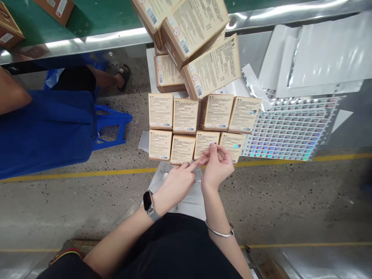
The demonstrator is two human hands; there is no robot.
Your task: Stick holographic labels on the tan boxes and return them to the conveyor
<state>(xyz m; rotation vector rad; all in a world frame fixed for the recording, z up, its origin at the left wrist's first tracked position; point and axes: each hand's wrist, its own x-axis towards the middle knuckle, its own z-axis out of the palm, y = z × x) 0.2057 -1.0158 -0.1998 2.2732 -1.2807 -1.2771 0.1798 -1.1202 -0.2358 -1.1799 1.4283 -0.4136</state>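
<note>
Right hand (pixel 217 166), thumb and fingers drawn narrow together, is at the near side of the cream boxes (pixel 160 143) — whether it pinches anything, I can't tell from where I stand. Left hand (pixel 174 186) angles in with its fingertips close by, its grip just as unclear. The nearest boxes form two rows of four, shiny stickers (pixel 237 146) on the rightmost pair — sticker sheets (pixel 290 131) lie just to their right.

Working with the left hand (pixel 177 180) close beside the curled right hand (pixel 217 166), over the nearest row of cream cartons (pixel 159 144), left of sticker sheets (pixel 290 133).
</note>
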